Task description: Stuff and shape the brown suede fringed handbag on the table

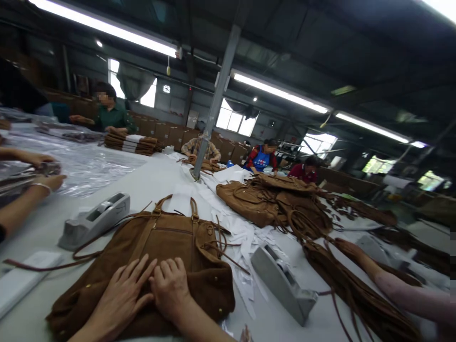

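Observation:
A brown suede bag [167, 237] lies flat on the white table [146, 183], its handles pointing away from me and its thin cords trailing to both sides. My left hand [123, 289] rests on the bag's lower middle with the fingers spread. Right beside it, my right hand [171, 285] presses on the bag with its fingers slightly bent and close together; nothing shows between them and the leather. The two hands almost touch.
Grey tape dispensers stand left [96, 221] and right [283, 282] of the bag. Brown bags [249, 202] are heaped behind on white paper. Other people's arms reach in at left and right. A grey post [217, 99] rises behind the bag.

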`<act>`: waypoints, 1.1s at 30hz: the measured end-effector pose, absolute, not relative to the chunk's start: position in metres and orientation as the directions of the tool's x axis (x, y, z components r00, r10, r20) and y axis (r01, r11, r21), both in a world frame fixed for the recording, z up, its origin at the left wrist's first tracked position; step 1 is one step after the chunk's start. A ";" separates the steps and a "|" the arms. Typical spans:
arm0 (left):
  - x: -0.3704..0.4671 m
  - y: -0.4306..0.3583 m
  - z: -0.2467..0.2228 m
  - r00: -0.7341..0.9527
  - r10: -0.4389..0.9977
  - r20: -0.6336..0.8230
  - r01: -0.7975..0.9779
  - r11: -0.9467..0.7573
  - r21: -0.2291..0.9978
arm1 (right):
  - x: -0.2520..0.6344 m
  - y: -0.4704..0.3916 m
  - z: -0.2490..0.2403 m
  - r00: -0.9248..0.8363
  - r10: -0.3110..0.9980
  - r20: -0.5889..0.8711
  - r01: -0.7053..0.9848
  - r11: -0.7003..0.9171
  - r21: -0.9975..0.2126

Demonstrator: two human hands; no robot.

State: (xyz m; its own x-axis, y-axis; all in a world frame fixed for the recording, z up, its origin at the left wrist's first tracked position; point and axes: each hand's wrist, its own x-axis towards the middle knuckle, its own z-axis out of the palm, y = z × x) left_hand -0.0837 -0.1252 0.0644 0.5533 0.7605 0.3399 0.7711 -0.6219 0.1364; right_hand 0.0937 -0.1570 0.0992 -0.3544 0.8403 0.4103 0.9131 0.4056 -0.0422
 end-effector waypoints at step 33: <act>-0.087 -0.140 0.127 0.712 0.699 0.071 0.681 -0.711 0.174 | 0.195 -0.214 0.155 -0.335 0.936 0.106 0.938 0.320 0.137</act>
